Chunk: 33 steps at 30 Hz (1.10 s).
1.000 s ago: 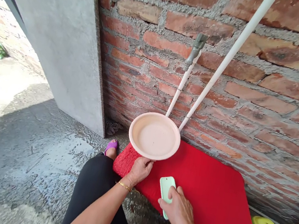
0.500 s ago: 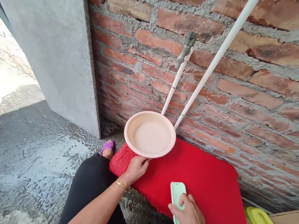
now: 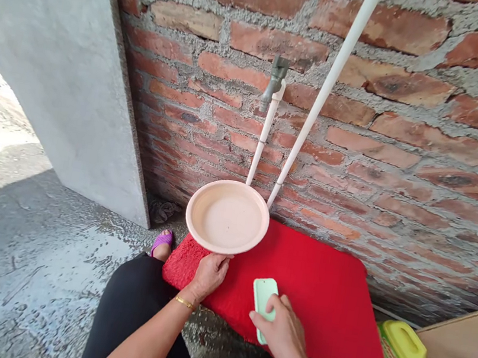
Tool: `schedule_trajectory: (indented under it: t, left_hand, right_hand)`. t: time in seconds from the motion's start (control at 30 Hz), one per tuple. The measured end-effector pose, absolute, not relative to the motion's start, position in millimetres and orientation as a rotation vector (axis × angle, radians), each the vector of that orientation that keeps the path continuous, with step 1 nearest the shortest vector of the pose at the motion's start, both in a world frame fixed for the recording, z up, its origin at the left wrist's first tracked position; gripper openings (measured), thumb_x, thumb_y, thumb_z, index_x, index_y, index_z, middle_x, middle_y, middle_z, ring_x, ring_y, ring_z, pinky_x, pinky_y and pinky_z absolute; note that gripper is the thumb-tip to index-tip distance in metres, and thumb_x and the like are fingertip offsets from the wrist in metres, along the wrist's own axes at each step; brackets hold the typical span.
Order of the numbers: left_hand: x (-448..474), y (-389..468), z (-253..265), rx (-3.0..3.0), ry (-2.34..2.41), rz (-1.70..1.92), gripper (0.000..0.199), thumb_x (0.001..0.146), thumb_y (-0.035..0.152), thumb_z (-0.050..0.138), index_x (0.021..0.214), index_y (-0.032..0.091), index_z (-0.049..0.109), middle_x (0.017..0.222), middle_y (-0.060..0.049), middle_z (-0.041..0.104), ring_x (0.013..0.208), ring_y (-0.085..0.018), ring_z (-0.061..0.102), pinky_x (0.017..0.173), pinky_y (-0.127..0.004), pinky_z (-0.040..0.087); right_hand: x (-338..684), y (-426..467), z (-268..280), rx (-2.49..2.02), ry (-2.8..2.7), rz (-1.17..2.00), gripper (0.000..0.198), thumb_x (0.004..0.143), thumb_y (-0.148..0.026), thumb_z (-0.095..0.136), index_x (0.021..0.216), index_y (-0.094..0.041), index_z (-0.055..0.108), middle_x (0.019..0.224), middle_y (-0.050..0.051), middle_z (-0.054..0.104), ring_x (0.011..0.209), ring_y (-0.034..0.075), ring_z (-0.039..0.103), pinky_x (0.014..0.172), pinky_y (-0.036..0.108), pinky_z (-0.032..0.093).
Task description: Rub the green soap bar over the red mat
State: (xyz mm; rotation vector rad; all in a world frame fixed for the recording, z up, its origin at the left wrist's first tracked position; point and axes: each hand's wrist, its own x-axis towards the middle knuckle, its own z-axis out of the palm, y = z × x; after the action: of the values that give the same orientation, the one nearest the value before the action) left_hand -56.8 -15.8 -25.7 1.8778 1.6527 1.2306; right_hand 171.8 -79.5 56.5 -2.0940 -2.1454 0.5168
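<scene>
A round pale pink basin (image 3: 229, 218) is at the near left part of the red cloth (image 3: 298, 289), close to the wall. My left hand (image 3: 209, 275) is closed on its near rim, with the fingertips hidden beneath. The basin's inside shows a few dark specks; I cannot tell whether it holds water. My right hand (image 3: 282, 328) grips a pale green scrub brush (image 3: 264, 293) with rounded corners and a small hole at its far end. The brush is over the red cloth, and its underside is hidden.
A grey tap (image 3: 275, 80) and white pipes (image 3: 323, 99) run along the brick wall (image 3: 406, 144). A grey slab (image 3: 99, 92) leans at the left above wet concrete (image 3: 63, 272). At the right lies a yellow jug (image 3: 408, 351) beside a brown board (image 3: 466, 341).
The whole view has shifted slightly, so the wall, basin and cloth appear further left. My right hand and the brush have moved a little up-left in the picture; both grips look the same.
</scene>
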Motion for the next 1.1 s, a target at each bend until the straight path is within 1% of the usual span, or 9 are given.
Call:
schedule_trajectory:
  t: [0.17,0.33,0.43,0.57,0.7,0.83,0.93,1.03,1.1]
  left_hand:
    - [-57.1,-15.6,-27.3,1.910,1.670,1.245,0.026,0.084,0.014,0.050,0.097,0.021,0.072,0.092,-0.004,0.076,0.086,-0.018,0.071,0.081,-0.030,0.057]
    - [-56.3,-16.4,-24.7,1.909,1.649,1.227,0.026,0.084,0.014,0.050,0.096,0.021,0.072,0.091,-0.005,0.075,0.085,-0.018,0.071,0.080,-0.031,0.057]
    - [-56.1,-17.4,-22.0,1.902,1.639,1.228,0.027,0.085,0.014,0.049,0.097,0.021,0.072,0.091,-0.005,0.075,0.084,-0.018,0.071,0.080,-0.031,0.057]
    - [-54.9,-18.6,-20.4,1.907,1.647,1.220,0.027,0.085,0.014,0.049,0.097,0.021,0.072,0.091,-0.005,0.075,0.085,-0.019,0.071,0.080,-0.031,0.057]
    - [-52.5,-18.7,-22.8,1.870,1.666,1.252,0.028,0.082,0.013,0.049,0.095,0.021,0.072,0.091,-0.005,0.075,0.086,-0.019,0.071,0.080,-0.032,0.057]
    - [-51.5,-18.8,-23.8,1.790,1.635,1.329,0.026,0.084,0.016,0.048,0.094,0.020,0.072,0.090,-0.005,0.075,0.085,-0.018,0.071,0.080,-0.030,0.057]
    - [-51.6,-19.2,-21.7,1.744,1.594,1.365,0.026,0.087,0.018,0.047,0.096,0.020,0.071,0.091,-0.006,0.075,0.086,-0.018,0.071,0.081,-0.029,0.056]
    - [-51.1,-19.6,-20.6,1.734,1.575,1.389,0.027,0.088,0.018,0.046,0.097,0.020,0.071,0.093,-0.006,0.075,0.087,-0.018,0.071,0.082,-0.030,0.056]
    - [-50.5,-19.8,-21.4,1.740,1.590,1.399,0.026,0.087,0.018,0.047,0.096,0.020,0.071,0.092,-0.006,0.075,0.086,-0.018,0.071,0.080,-0.030,0.056]
  right_hand:
    - [138.6,-69.9,52.2,-1.982,-2.238,0.523,0.020,0.073,-0.041,0.067,0.080,-0.026,0.056,0.083,-0.003,0.055,0.067,0.013,0.058,0.060,0.024,0.030]
    - [214.3,-64.2,53.7,-2.276,-2.009,0.604,0.024,0.075,-0.048,0.061,0.076,-0.026,0.051,0.081,-0.001,0.057,0.071,0.017,0.060,0.059,0.026,0.032]
    - [273.1,-67.1,53.2,-2.435,-1.842,0.632,0.030,0.078,-0.056,0.054,0.071,-0.027,0.048,0.077,0.003,0.060,0.074,0.023,0.062,0.062,0.031,0.036]
    - [310.0,-69.3,56.4,-2.591,-1.686,0.609,0.032,0.081,-0.058,0.049,0.066,-0.029,0.046,0.074,0.006,0.063,0.074,0.028,0.062,0.062,0.036,0.039]
    - [265.9,-58.6,64.4,-2.423,-1.815,0.554,0.030,0.076,-0.058,0.056,0.073,-0.028,0.051,0.078,0.003,0.063,0.072,0.023,0.062,0.059,0.030,0.036]
    - [177.2,-43.1,64.7,-2.116,-2.099,0.520,0.024,0.077,-0.050,0.060,0.081,-0.026,0.054,0.082,-0.001,0.058,0.070,0.016,0.060,0.059,0.025,0.031]
    - [132.2,-32.8,59.8,-1.944,-2.262,0.461,0.020,0.078,-0.043,0.063,0.084,-0.026,0.055,0.083,-0.002,0.056,0.069,0.014,0.058,0.059,0.024,0.028]
    - [128.1,-20.7,57.8,-1.872,-2.343,0.440,0.018,0.076,-0.039,0.065,0.083,-0.026,0.056,0.083,-0.003,0.055,0.070,0.013,0.058,0.058,0.025,0.026]
    - [141.2,-10.8,60.3,-1.965,-2.297,0.437,0.018,0.077,-0.040,0.065,0.083,-0.026,0.056,0.084,-0.003,0.054,0.070,0.013,0.058,0.056,0.025,0.024]
